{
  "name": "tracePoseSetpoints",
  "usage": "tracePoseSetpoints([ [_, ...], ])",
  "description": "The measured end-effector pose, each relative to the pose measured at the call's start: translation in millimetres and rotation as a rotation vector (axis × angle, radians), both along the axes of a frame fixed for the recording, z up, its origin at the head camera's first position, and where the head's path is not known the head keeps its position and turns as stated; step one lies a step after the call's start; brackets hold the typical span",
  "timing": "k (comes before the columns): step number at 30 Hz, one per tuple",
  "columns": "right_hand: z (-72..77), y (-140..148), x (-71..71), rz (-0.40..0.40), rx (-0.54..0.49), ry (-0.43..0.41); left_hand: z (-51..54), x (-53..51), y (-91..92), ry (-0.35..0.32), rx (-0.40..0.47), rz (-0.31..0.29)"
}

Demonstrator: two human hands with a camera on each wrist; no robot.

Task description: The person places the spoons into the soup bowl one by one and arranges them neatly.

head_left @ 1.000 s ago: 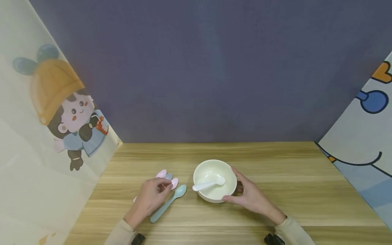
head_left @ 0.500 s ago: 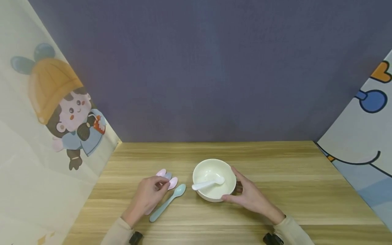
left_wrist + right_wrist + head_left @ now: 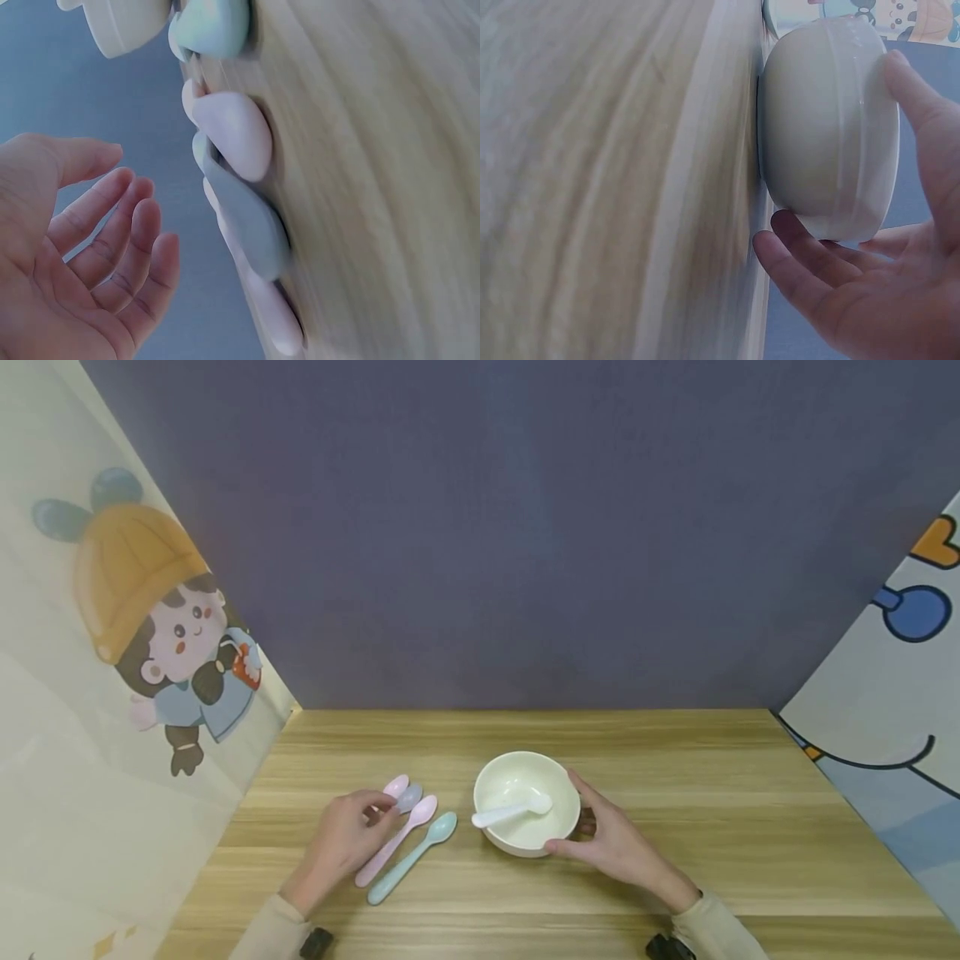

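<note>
In the head view my left hand [image 3: 336, 843] hovers over the left spoons, its thumb and fingertips beside a grey-blue spoon [image 3: 409, 797]. The left wrist view shows that hand [image 3: 82, 255] loosely curved and empty, apart from the spoons. A pink spoon [image 3: 422, 812] and a green spoon [image 3: 408, 867] lie to its right; another pink spoon [image 3: 397, 786] lies beyond, its handle hidden. My right hand [image 3: 618, 847] grips the right side of a cream bowl [image 3: 517, 775], thumb at the near rim. A white spoon [image 3: 501, 815] rests inside, its handle over the left rim.
The wooden table [image 3: 675, 752] meets a dark back panel [image 3: 525, 568]. A cartoon-printed panel [image 3: 45, 693] stands at the left, and another printed panel [image 3: 885, 702] at the right.
My left hand has moved left, uncovering the handle of the nearer pink spoon and more of the grey-blue spoon. The right hand keeps its grip on the bowl.
</note>
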State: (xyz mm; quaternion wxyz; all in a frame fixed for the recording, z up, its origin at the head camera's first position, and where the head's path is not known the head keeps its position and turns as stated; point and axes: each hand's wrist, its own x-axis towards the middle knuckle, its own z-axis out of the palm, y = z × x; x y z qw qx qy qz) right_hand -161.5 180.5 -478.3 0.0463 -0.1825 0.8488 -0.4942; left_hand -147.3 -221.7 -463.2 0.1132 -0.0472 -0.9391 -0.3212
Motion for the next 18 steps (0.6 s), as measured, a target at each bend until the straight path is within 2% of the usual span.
tracePoseSetpoints([
  [10,-0.8,0,-0.6,-0.010,0.025,0.021,0.6,-1.5,-9.2,-0.039,-0.008,0.052],
  [18,0.1,0,-0.7,-0.009,0.021,0.002,0.5,-3.5,-18.0,-0.067,-0.010,0.051],
])
